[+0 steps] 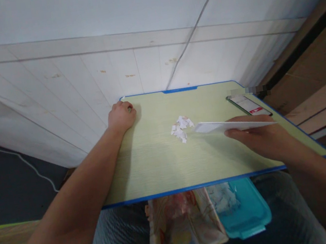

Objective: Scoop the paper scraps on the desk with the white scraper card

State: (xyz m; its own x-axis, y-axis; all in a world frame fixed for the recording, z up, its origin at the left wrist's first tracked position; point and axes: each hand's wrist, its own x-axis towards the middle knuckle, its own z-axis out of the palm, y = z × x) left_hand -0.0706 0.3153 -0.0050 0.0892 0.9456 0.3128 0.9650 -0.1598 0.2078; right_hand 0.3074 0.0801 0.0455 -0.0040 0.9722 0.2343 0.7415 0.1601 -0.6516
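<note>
My right hand (256,135) holds a thin white card (218,125) above the right half of the table, thumb below and fingers partly hidden behind it. Faint lines show on the card's left part. Just left of its tip lies a small pile of torn white paper pieces (181,127) on the pale green tabletop (162,158). My left hand (122,116) rests at the table's far left corner, its fingers curled in a loose fist. No object shows in it.
A phone (248,104) with a lit screen lies at the right edge. Under the blue front rim, a patterned bag or box (184,232) and a turquoise plastic container (250,206) sit on my lap. A white panelled wall (149,67) stands behind, cardboard boxes (318,60) at right.
</note>
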